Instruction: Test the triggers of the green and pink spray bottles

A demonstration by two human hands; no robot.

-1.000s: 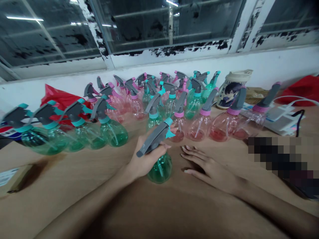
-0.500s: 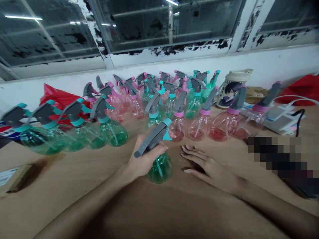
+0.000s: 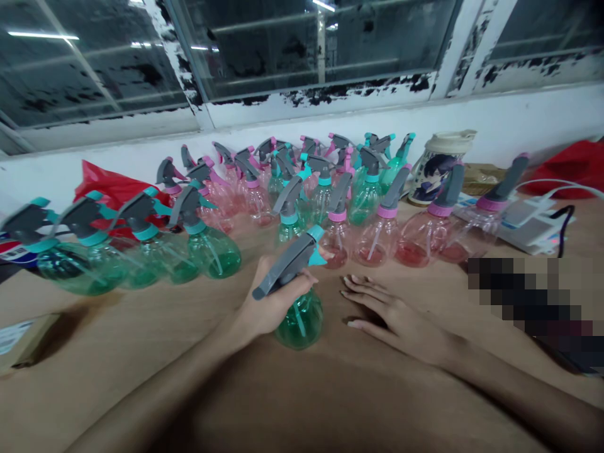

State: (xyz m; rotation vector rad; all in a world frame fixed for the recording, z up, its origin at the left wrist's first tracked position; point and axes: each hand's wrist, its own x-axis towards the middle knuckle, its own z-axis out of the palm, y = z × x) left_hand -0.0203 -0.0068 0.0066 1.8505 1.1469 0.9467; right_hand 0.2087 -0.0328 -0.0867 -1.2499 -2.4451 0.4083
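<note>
Many spray bottles (image 3: 210,253) with liquid (image 3: 219,264)

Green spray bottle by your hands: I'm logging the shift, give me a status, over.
Left hand gripping green spray bottle below its grey sprayer head; right hand flat on wooden table, apart from it; pink spray bottle close ahead.

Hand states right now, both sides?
Left hand: closed, holding a green plastic spray bottle.
Right hand: open, resting flat on the table.

At six o'clock, a green spray bottle (image 3: 299,324) with grey trigger and teal collar; at three o'clock, pink-tinted bottles (image 3: 380,245) with pink collars; at two o'clock, a cream cartoon-print mug (image 3: 436,176).
</note>
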